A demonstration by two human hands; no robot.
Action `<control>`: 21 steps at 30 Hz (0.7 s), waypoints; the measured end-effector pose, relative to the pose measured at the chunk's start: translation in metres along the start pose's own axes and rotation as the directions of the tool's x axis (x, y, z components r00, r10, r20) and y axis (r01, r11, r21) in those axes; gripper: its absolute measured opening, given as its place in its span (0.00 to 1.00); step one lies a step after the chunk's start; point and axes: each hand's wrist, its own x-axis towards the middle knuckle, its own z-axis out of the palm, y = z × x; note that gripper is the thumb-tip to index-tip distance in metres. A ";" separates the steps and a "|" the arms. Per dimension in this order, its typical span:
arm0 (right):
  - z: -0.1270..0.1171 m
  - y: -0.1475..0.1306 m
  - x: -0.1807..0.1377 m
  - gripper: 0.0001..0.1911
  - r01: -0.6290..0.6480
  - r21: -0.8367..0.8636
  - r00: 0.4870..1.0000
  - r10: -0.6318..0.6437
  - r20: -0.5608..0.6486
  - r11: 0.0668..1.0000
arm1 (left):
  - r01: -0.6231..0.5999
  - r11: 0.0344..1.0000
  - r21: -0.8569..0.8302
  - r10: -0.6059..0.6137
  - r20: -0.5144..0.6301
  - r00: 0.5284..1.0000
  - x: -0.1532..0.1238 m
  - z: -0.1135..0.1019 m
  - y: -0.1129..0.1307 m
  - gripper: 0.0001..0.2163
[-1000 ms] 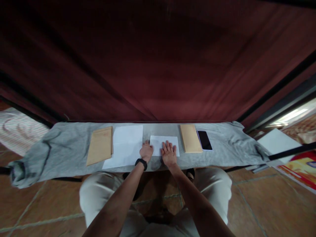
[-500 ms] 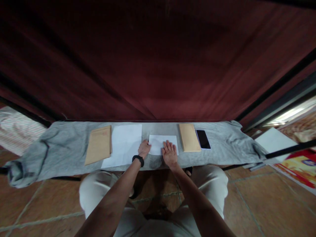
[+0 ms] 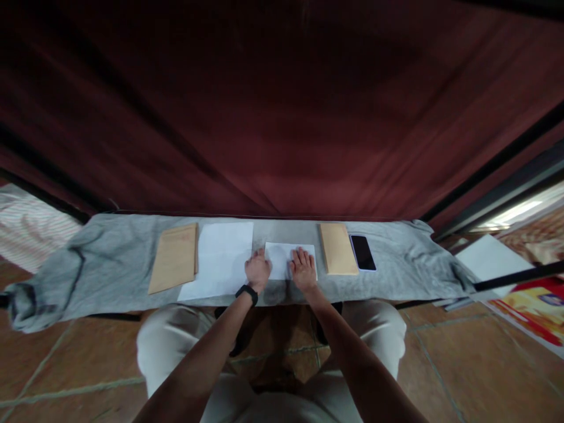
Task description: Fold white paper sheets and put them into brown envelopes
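A small folded sheet of white paper (image 3: 278, 261) lies crosswise on the grey cloth in front of me. My right hand (image 3: 303, 269) rests palm down on its right part, fingers stretched out. At the sheet's left edge is my left hand (image 3: 257, 271), its fingers curled and slightly blurred. Whether paper is pinched in those fingers is hidden. Left of it lies a larger white sheet (image 3: 222, 255), partly under the left hand. Brown paper envelopes (image 3: 174, 258) overlap that sheet's left side. Another brown envelope stack (image 3: 338, 249) lies right of the folded sheet.
A phone (image 3: 363, 252) with a dark screen lies beside the right envelopes. The grey cloth (image 3: 405, 258) covers a narrow bench, with my knees against its front. A dark red panel (image 3: 282, 147) rises behind it. Black bars and a printed board (image 3: 535, 305) stand at right.
My left hand has shifted slightly left and turned, its fingers now more curled at the folded sheet's edge. My right hand stays flat on the sheet.
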 end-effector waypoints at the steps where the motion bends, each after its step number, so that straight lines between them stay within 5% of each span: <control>1: 0.002 0.000 0.000 0.25 0.003 0.002 1.000 -0.003 -0.006 1.000 | -0.076 0.997 0.032 0.078 -0.058 0.995 -0.002 0.004 0.003 0.21; 5: 0.010 0.003 -0.003 0.26 0.018 0.004 1.000 -0.018 -0.018 1.000 | -0.426 0.902 0.070 0.431 -0.090 0.898 -0.006 0.031 0.022 0.22; 7: 0.012 0.005 -0.004 0.26 0.029 -0.004 1.000 -0.029 -0.002 1.000 | -0.491 0.869 0.058 0.494 -0.055 0.868 -0.003 0.046 0.031 0.23; 15: 0.014 0.008 -0.002 0.26 0.051 -0.001 0.998 -0.051 -0.028 0.999 | -0.527 0.845 0.090 0.534 -0.097 0.840 0.007 0.074 0.014 0.25; 21: 0.010 0.031 -0.002 0.27 0.036 -0.014 0.998 -0.037 -0.055 0.999 | -0.421 0.902 0.093 0.430 -0.129 0.894 -0.004 0.074 0.003 0.26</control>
